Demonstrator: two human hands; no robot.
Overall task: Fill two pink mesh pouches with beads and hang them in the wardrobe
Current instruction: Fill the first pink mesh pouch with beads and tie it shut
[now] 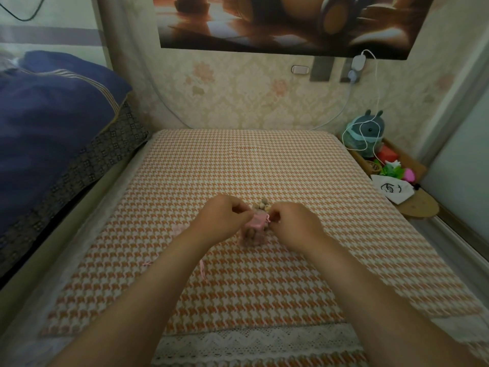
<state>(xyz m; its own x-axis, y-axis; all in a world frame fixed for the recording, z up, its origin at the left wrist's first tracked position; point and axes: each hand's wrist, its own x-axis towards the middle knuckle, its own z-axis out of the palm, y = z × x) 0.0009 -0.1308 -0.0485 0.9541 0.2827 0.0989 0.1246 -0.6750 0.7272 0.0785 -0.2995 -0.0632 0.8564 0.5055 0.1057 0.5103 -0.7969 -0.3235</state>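
A pink mesh pouch (252,233) with beads showing through its mesh stands on the orange-and-white houndstooth mat (264,168), its top gathered. My left hand (225,217) pinches the left side of its neck. My right hand (293,221) pinches the pink drawstring on the right side. A small heap of loose beads (262,203) lies just behind the pouch. A second pink mesh pouch (178,230) lies flat on the mat, partly under my left forearm, and its pink strings (202,268) trail toward me.
A dark blue quilt (53,115) is piled on the left. At the right edge a low shelf holds a teal plush toy (367,133), a white cloth bag (393,190) and small colourful items. White charger cables (370,102) hang from the wall. A lace trim (259,343) borders the mat.
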